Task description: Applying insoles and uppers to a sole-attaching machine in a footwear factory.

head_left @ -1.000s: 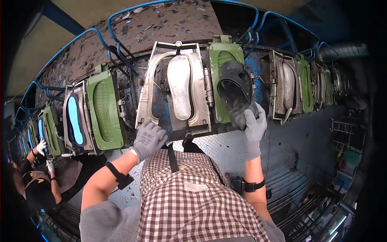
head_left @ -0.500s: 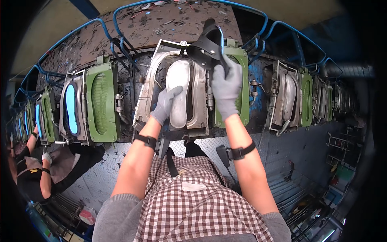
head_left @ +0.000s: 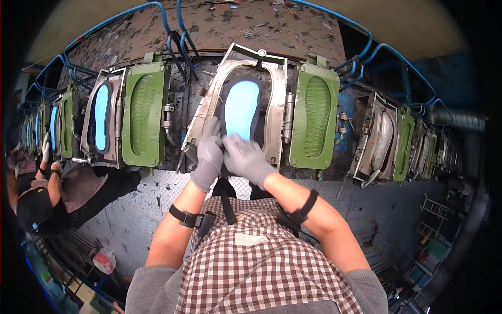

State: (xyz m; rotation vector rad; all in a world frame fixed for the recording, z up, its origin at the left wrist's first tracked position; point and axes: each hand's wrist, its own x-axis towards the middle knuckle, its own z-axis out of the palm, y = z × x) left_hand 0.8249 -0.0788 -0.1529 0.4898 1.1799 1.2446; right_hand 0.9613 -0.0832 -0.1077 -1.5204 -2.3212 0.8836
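Note:
In the middle, a black sandal upper [head_left: 226,107] with a bright blue sole face [head_left: 242,107] sits sole up over the shoe last of an open metal mould [head_left: 274,78]. My right hand [head_left: 247,159] reaches across to its near heel end, the fingers bent over the blue face and dark edge. Beside it, my left hand [head_left: 208,157] grips the left side of the heel, some fingers pointing up along the edge. Both hands wear grey gloves and nearly touch. Motion blurs the fingertips, and the hands cover the heel.
A green mould plate [head_left: 315,115] lies hinged to the right. Further left, another mould holds a blue-faced sole [head_left: 102,118] beside its green plate [head_left: 141,115]. On the right stands a mould with a bare metal last [head_left: 383,136]. Blue tube rails [head_left: 178,26] run behind; a co-worker [head_left: 39,201] stands at left.
The sandal upper went from my raised right hand onto the bare last, blue face up. My right hand came down and left to the heel; my left hand left the last's surface for the heel's side.

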